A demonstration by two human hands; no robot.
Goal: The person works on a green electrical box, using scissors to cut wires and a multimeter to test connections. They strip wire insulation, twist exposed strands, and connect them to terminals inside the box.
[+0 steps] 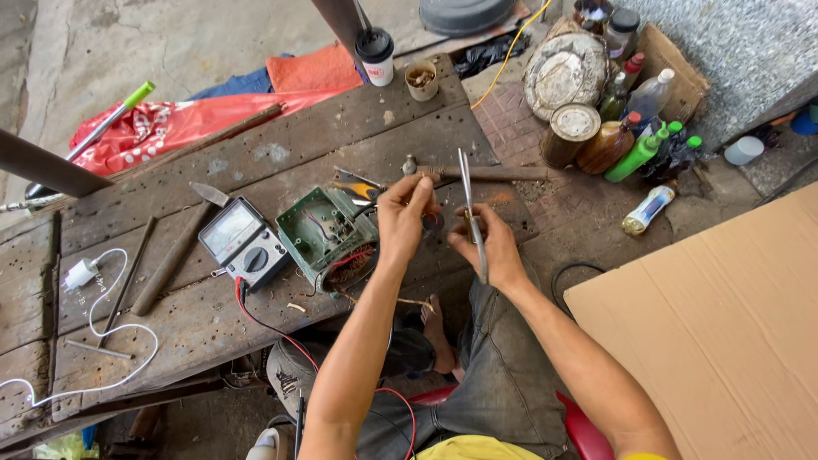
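My left hand (404, 215) pinches something small between thumb and fingers above the bench edge; what it grips is too small to tell, maybe a thin wire. My right hand (492, 247) holds a long thin metal tool (469, 204), like scissors or tweezers, pointing up and away. Just left of my hands sits an opened green motor housing (328, 234) with copper windings and wires showing. An analog multimeter (243, 241) lies beside it, its red lead (273, 328) trailing down past my knee.
The worn wooden bench (170, 315) carries a hammer (464, 173), a knife (175, 251), a metal rod (128, 281), a white charger with cable (81, 274) and two cups (376, 55). Bottles and cans (626, 128) stand on the ground at right, next to a cardboard sheet (716, 324).
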